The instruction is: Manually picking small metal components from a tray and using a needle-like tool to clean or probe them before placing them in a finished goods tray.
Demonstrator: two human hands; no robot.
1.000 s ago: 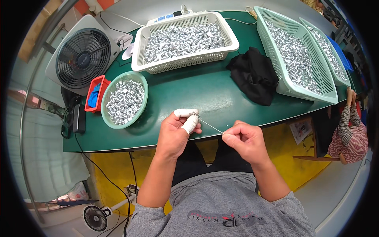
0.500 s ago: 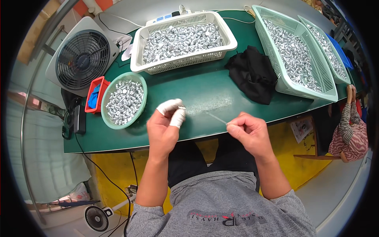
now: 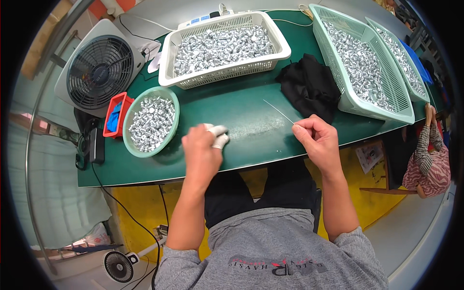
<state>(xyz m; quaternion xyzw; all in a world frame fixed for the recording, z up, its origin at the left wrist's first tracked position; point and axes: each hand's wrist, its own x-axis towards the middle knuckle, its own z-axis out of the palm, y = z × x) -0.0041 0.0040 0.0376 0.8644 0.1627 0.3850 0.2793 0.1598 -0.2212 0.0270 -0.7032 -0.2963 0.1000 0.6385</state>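
My right hand (image 3: 318, 145) pinches one end of a thin, straight, needle-like rod (image 3: 279, 111) between thumb and finger. The free end points up and left over the green table. Blurred by motion, my left hand (image 3: 204, 147) is low over the tabletop with its back turned up. White coverings (image 3: 220, 137) wrap its thumb and forefinger, whose tips are drawn together. Whatever lies between those tips is hidden. Left of this hand stands a round green basket (image 3: 176, 118) heaped with small silvery metal parts (image 3: 152, 123).
A white basket (image 3: 227, 70) and two pale green baskets (image 3: 374, 112) hold more metal parts. Black cloth (image 3: 309, 87) lies at the right. A red bin (image 3: 126, 102) and a box fan (image 3: 101, 70) stand left. Another person (image 3: 427, 162) sits at far right.
My left hand has turned over, palm down, hiding the small metal piece seen earlier at its fingertips. My right hand moved up and right; the rod now points more steeply away from me.
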